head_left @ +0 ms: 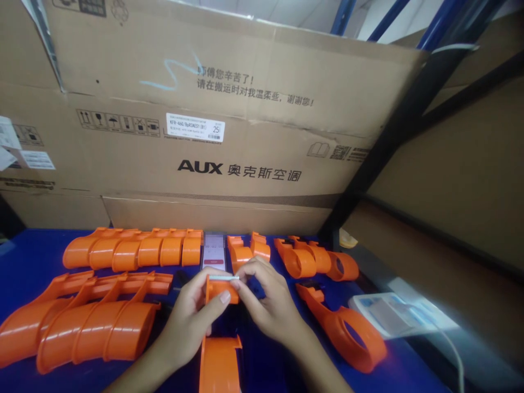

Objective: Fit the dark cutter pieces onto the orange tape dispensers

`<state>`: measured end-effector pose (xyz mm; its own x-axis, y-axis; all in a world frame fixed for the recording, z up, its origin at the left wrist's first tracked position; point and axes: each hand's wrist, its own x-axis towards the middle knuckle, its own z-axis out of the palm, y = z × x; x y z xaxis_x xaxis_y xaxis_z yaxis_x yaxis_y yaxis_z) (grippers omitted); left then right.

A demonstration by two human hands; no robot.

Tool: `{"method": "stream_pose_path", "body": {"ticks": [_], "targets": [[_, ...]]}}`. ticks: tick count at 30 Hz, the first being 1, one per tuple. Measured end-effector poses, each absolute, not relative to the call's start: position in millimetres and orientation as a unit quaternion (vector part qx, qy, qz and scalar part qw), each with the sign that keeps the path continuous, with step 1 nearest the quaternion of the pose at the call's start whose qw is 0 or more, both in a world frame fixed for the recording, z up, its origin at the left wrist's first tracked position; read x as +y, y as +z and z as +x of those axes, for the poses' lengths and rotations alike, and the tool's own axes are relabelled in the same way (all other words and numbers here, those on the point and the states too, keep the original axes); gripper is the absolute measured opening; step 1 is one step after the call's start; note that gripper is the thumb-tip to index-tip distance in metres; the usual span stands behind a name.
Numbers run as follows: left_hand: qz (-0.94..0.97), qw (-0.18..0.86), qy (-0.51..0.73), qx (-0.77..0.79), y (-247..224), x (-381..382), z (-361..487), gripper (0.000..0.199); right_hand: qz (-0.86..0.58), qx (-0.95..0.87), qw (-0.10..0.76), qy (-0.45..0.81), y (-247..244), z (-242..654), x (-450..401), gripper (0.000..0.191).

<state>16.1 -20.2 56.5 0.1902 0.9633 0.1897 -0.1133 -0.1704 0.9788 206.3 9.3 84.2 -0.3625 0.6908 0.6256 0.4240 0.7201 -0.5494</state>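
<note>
My left hand [195, 305] is closed around the head of an orange plastic tape dispenser [220, 363], its thumb pressed on the front face. The dispenser's rounded body points down toward me. Along the top edge of its head lies a silver serrated blade [222, 277]. My right hand [268, 297] pinches the right end of that blade between thumb and fingertips. Whether the blade is fixed in the head or loose on it, I cannot tell.
On the blue tabletop [262, 360], rows of orange dispensers [139, 251] stand at the left. More dispensers [301, 262] lie at the right. Behind my hands leans a phone [214, 254]. A white box with a cable [385, 314] sits far right; a cardboard wall [245, 142] closes the back.
</note>
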Motion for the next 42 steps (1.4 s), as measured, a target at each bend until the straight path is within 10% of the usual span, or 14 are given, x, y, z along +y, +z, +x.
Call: {"method": "stream_pose_path", "body": {"ticks": [22,30,42], "targets": [[0.506,0.545,0.546,0.387,59,-17,11,0.034,-0.369,-0.765,0.477,0.225,89,215,14,0.015],[0.462,0.534,0.595,0.384,56,-12,5,0.031,-0.405,-0.620,0.633,0.227,88,235,28,0.018],[0.473,0.534,0.585,0.386,50,-10,7,0.031,-0.422,-0.740,0.473,0.224,75,229,36,0.010]]}}
